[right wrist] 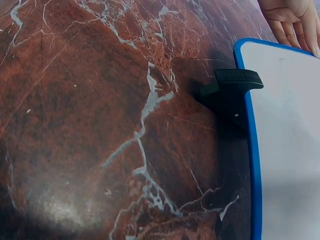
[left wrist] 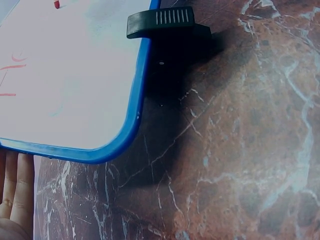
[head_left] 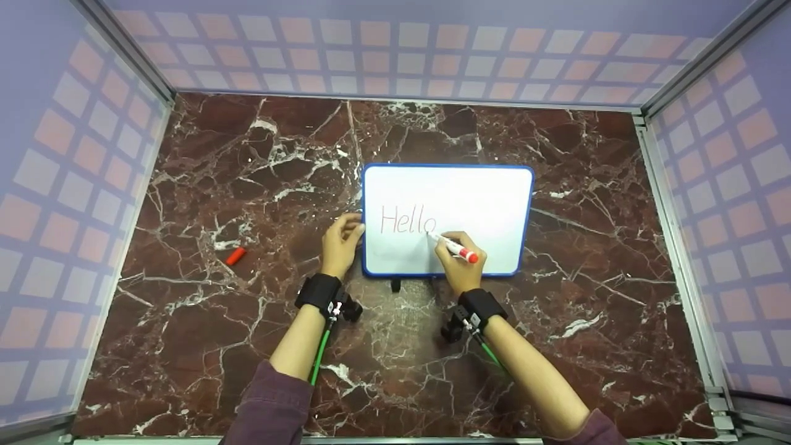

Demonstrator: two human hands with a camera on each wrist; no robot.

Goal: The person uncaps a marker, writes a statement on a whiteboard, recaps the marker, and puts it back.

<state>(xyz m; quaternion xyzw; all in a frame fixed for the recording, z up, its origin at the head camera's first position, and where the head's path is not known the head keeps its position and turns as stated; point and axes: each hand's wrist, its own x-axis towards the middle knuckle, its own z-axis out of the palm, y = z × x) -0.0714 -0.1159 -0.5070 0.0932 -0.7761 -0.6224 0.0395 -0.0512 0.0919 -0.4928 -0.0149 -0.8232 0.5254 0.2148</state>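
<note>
A white whiteboard (head_left: 476,204) with a blue frame lies on the marbled table, the word "Hello" (head_left: 405,220) written on it in thin red strokes. My right hand (head_left: 462,259) grips a white marker (head_left: 450,245) with a red end, its tip touching the board at the bottom of the "o". At the board's left edge, my left hand (head_left: 341,242) pinches the blue frame, thumb on the rim and fingers at or under the edge. Some of those fingers (left wrist: 22,190) show beside the frame in the left wrist view. The right hand is out of its own wrist view.
A red marker cap (head_left: 236,256) lies on the table, left of the left hand. A black clip (left wrist: 162,22) sits on the board's near edge. Both wrists wear black straps with cameras and green cables. Tiled-pattern walls enclose the marbled table (head_left: 587,247) on three sides.
</note>
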